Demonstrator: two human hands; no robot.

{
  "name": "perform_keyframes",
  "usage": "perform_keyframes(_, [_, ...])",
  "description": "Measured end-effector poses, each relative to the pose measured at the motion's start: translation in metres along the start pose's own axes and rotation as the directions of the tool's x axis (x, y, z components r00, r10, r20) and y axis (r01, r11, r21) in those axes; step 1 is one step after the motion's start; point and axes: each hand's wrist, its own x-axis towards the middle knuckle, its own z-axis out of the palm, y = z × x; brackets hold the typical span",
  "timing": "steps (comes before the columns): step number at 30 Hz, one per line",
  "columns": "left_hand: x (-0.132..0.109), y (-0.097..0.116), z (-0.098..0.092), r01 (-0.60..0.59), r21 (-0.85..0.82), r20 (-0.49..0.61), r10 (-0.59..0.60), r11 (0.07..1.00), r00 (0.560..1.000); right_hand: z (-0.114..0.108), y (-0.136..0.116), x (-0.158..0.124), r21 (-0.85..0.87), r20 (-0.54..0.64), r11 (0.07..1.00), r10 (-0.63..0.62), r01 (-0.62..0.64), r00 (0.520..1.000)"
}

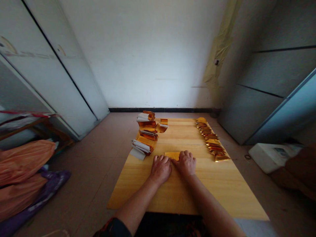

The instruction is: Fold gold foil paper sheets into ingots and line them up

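A small sheet of gold paper [172, 155] lies on the wooden board [212, 187], showing between and beyond my two hands. My left hand [161, 169] is closed at the sheet's near left edge, knuckles bent and fingertips hidden. Over the right part of the sheet, my right hand [187, 163] presses down with curled fingers, its thumb reaching toward the left hand. To the left stand several loose stacks of gold paper [148, 141] with pale grey backs. Along the board's right edge runs a row of folded gold paper pieces [212, 140], overlapping one another.
White cabinets [56, 65] stand at left, with orange and purple cloth bundles [24, 164] on the floor below. A grey refrigerator-like cabinet [274, 75] and a white box [265, 156] are at right. A white wall [148, 56] rises behind the board.
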Motion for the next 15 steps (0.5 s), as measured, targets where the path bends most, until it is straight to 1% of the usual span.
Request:
perform_keyframes(4, [-0.002, 0.001, -0.002, 0.02, -0.004, 0.004, -0.02, 1.0, 1.0, -0.003, 0.003, 0.003, 0.045, 0.056, 0.998, 0.047, -0.049, 0.997])
perform_keyframes(9, [-0.002, 0.003, -0.005, 0.033, -0.004, 0.005, -0.033, 0.999, 0.999, -0.004, 0.014, 0.01, 0.139, 0.124, 0.982, 0.108, -0.125, 0.986])
perform_keyframes(12, [-0.002, 0.003, -0.005, 0.035, -0.003, 0.007, -0.035, 0.999, 0.999, -0.001, 0.023, 0.016, 0.182, 0.137, 0.974, 0.112, -0.136, 0.984])
perform_keyframes(15, [-0.002, 0.003, -0.004, 0.035, -0.002, -0.001, -0.035, 0.999, 0.999, 0.005, 0.031, 0.02, 0.221, 0.118, 0.966, 0.109, -0.133, 0.987])
